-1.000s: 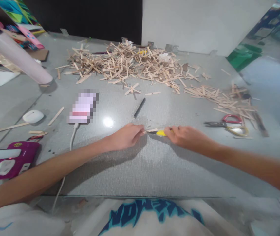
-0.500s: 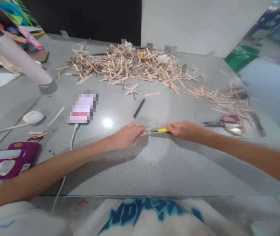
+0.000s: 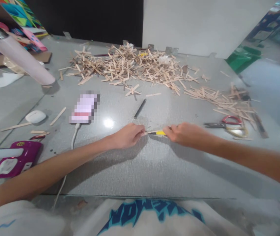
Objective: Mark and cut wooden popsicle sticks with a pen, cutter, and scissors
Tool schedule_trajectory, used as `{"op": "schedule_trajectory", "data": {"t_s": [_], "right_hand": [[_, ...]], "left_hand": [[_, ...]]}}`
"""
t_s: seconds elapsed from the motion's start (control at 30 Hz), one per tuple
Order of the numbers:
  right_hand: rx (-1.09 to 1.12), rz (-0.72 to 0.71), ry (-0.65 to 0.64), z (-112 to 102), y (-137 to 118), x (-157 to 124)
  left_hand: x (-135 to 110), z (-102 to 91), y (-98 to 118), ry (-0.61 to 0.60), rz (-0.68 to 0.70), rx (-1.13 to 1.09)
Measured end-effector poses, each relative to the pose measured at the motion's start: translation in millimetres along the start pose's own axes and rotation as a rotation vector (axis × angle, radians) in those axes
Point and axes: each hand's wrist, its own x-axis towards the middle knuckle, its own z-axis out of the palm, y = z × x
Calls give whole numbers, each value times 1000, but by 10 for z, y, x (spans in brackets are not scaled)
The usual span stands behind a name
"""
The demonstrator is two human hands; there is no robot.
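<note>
Near the middle of the table, my left hand (image 3: 130,135) is closed, pinching the end of a thin wooden craft stick (image 3: 145,133). My right hand (image 3: 180,133) is wrapped round a yellow craft knife (image 3: 160,133), whose narrow dark tip points left and lies along the stick, close to my left fingertips. How far the stick runs under my right fingers is hidden. Just beyond both hands, a dark pen-like rod (image 3: 140,108) rests on the table.
Loose craft sticks (image 3: 130,65) are heaped along the back, spreading right. Red-handled pliers (image 3: 222,124) lie at right. Leftward are a blurred-out phone (image 3: 85,108) with a white cable (image 3: 74,136), a white mouse-shaped object (image 3: 35,116), a purple device (image 3: 17,159) and a pink bottle (image 3: 23,57).
My right hand and the knife have shifted slightly left, bringing the dark tip nearer my left fingers. My left hand has stayed nearly still. The whole view has shifted slightly.
</note>
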Motion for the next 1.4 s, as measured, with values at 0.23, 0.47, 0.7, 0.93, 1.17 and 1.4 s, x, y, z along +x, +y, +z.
{"op": "schedule_trajectory", "data": {"t_s": [0.23,0.47,0.7,0.93,1.17,1.4], "right_hand": [[96,1,-4,30,52,19],[88,69,-3,-131,-30,5],[118,49,-30,4,52,-30],[390,277,-55,71,82,-109],[804,394,54,170,-11,-95],[1054,408,87,58,-227,-177]], "left_hand": [[0,-11,-30,21,17,-79],[6,15,-69,21,34,-71],[-25,-14,-49,19,30,-149],[-14,-62,-72,43,-53,-511],[21,106,-1,178,-31,-712],[10,318,-40,283,26,-601]]}}
